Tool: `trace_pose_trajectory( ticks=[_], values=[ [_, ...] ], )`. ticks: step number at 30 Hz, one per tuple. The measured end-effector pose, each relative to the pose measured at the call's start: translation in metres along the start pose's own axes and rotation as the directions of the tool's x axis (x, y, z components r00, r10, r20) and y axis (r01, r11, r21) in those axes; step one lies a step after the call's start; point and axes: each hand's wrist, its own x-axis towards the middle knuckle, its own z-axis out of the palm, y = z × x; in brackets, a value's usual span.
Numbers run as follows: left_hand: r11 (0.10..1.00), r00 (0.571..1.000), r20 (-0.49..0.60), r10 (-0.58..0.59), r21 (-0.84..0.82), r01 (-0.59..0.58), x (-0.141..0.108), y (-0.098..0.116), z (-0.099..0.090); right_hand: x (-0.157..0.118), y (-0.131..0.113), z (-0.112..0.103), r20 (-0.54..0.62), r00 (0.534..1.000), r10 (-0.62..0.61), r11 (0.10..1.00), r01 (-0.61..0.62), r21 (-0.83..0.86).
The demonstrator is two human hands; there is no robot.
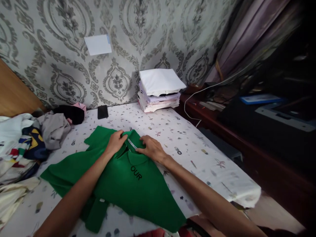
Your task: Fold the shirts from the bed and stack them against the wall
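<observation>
A green polo shirt [123,184] with dark "OUR" lettering lies spread on the bed, its collar toward the wall. My left hand [117,142] grips the collar's left side, thumb and fingers closed on the cloth. At the collar's right side, my right hand [152,147] pinches the fabric between thumb and fingers. A pale strip of tape shows inside the neck between both hands. The shirt's lower part is crumpled, and a small white tag shows near its lower edge.
A folded stack of clothes [161,84] stands by the patterned wall. A black phone [102,112] lies left of it. Loose clothes [22,141] are heaped on the left. Along the right runs a dark red wooden ledge [247,144] with a white cable [209,86].
</observation>
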Motion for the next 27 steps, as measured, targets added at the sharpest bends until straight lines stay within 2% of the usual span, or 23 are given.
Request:
trace_pose_trajectory(
  ticks=[1,3,5,7,12,16,19,21,23,25,27],
  values=[
    [0.98,0.996,-0.005,-0.093,-0.175,0.09,0.003,-0.004,-0.003,0.0,0.001,0.001,-0.006,1.0,-0.018,1.0,0.018,-0.017],
    [0.85,0.962,0.036,-0.269,-0.461,0.255,0.009,-0.01,-0.009,0.0,0.003,0.002,-0.028,0.999,-0.043,0.998,0.041,-0.053],
    [0.721,0.92,0.085,-0.381,-0.596,0.354,0.013,-0.013,-0.014,-0.001,0.004,0.004,-0.033,0.998,-0.061,0.996,0.059,-0.063],
    [0.662,0.896,0.092,-0.435,-0.641,0.387,0.014,-0.014,-0.016,-0.002,0.005,0.006,-0.026,0.997,-0.072,0.997,0.071,-0.044],
    [0.665,0.886,0.013,-0.464,-0.655,0.358,0.014,-0.013,-0.019,-0.008,0.007,0.007,-0.084,0.994,-0.076,0.994,0.082,0.072],
    [0.757,0.879,-0.138,-0.456,-0.58,0.301,0.018,-0.021,-0.028,-0.011,0.01,0.006,-0.184,0.978,-0.095,0.974,0.13,0.186],
    [0.875,0.895,-0.227,-0.384,-0.4,0.274,0.02,-0.032,-0.037,-0.011,0.01,0.007,-0.246,0.96,-0.13,0.956,0.187,0.228],
    [0.947,0.934,-0.207,-0.29,-0.202,0.249,0.019,-0.037,-0.042,-0.012,0.01,0.009,-0.279,0.946,-0.165,0.936,0.239,0.258],
    [0.988,0.977,-0.171,-0.131,0.063,0.143,0.016,-0.038,-0.043,-0.012,0.009,0.011,-0.3,0.933,-0.198,0.912,0.287,0.292],
    [0.947,0.983,-0.151,0.107,0.316,-0.055,0.011,-0.032,-0.04,-0.013,0.009,0.013,-0.318,0.921,-0.227,0.893,0.327,0.31],
    [0.842,0.927,-0.125,0.355,0.474,-0.258,0.006,-0.021,-0.036,-0.013,0.01,0.014,-0.331,0.909,-0.253,0.881,0.358,0.31]
  ],
)
